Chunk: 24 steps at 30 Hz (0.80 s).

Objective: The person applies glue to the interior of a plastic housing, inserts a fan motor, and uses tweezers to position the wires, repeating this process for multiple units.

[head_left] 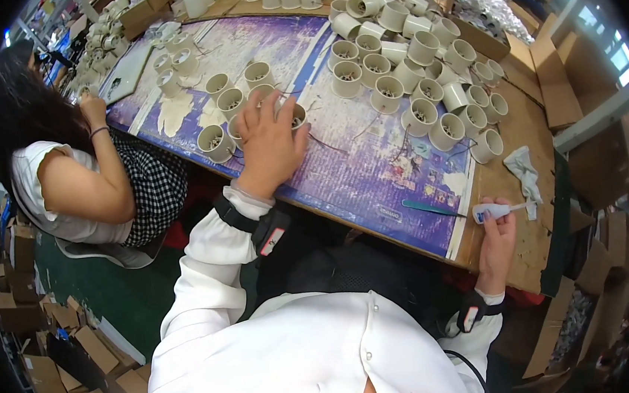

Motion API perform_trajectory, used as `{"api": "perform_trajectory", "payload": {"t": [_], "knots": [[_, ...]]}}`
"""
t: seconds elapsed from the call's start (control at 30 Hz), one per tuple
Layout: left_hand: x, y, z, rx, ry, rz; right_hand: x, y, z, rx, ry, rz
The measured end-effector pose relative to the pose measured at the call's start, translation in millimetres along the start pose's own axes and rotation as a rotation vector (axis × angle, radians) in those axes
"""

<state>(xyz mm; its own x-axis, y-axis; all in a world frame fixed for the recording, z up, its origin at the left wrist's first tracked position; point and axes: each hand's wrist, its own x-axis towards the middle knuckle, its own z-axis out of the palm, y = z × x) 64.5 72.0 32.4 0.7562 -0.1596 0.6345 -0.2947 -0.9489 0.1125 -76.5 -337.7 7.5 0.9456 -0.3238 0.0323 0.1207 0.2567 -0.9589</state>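
Observation:
My left hand (271,142) reaches over a group of cream-coloured round cups, its fingers spread across their tops. One cup (215,143) of that group stands just left of the hand, with small parts and thin wires inside. Other cups beneath the palm are partly hidden, and whether my fingertips press on them I cannot tell. At the table's right side, my right hand (497,246) is closed around a small white squeeze bottle (494,211) with a long thin nozzle. The nozzle points right, beside a crumpled white cloth (522,171). Slim teal tweezers (433,208) lie left of the bottle.
Many similar cups (423,48) are heaped at the back right of the purple-covered table (357,170). A co-worker (80,172) sits at the left, near a pale board (128,72). Cardboard boxes (96,346) crowd the floor at left. More boxes stand at right.

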Motion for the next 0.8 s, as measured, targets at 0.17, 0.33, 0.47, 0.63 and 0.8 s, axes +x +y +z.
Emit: {"api": "perform_trajectory", "payload": {"t": [0.17, 0.33, 0.47, 0.63, 0.8], "knots": [[12, 19, -9, -0.345, 0.083, 0.030, 12, 2, -29, -0.478, 0.073, -0.109], [21, 29, -5, -0.734, -0.089, -0.067, 16, 10, -32, -0.605, 0.076, -0.163], [29, 55, 4, -1.027, -0.420, -0.158, 21, 11, -34, -0.672, 0.106, -0.191], [30, 85, 10, -0.975, -0.400, -0.029, 8, 3, -17, -0.782, 0.241, -0.176], [54, 111, 27, -0.988, -0.372, 0.109, -8, -5, -12, -0.836, 0.289, -0.344]]}}
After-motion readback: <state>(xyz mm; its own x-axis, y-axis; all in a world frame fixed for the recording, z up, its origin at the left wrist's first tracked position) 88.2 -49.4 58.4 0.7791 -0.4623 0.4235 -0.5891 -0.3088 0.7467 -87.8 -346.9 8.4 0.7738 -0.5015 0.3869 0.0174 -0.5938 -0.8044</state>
